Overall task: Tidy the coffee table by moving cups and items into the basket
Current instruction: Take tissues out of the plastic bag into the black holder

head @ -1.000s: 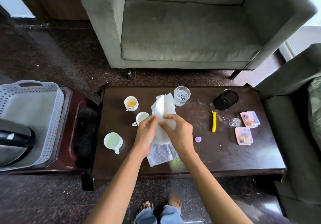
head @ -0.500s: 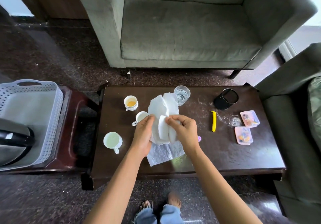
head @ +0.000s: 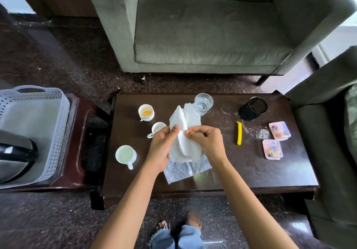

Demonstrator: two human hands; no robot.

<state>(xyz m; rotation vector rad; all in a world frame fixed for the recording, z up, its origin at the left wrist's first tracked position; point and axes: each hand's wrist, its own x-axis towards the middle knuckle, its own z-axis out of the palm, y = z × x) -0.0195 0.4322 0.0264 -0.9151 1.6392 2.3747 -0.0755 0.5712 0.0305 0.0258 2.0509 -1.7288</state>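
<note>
The desk [head: 251,171] is dark brown. White tissues [head: 183,132] lie over a clear crinkled wrapper [head: 183,169]. Three cups are white, one [head: 146,112] holding orange liquid. The clip [head: 239,133] is yellow, the mesh holder [head: 252,109] black, two packets [head: 279,130] pink, the perforated basket [head: 56,113] pale grey.

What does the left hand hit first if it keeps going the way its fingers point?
The left hand points up and away, toward the sofa. First in line is probably the small white cup just past its knuckles; height is unclear, so it might pass above.
</note>
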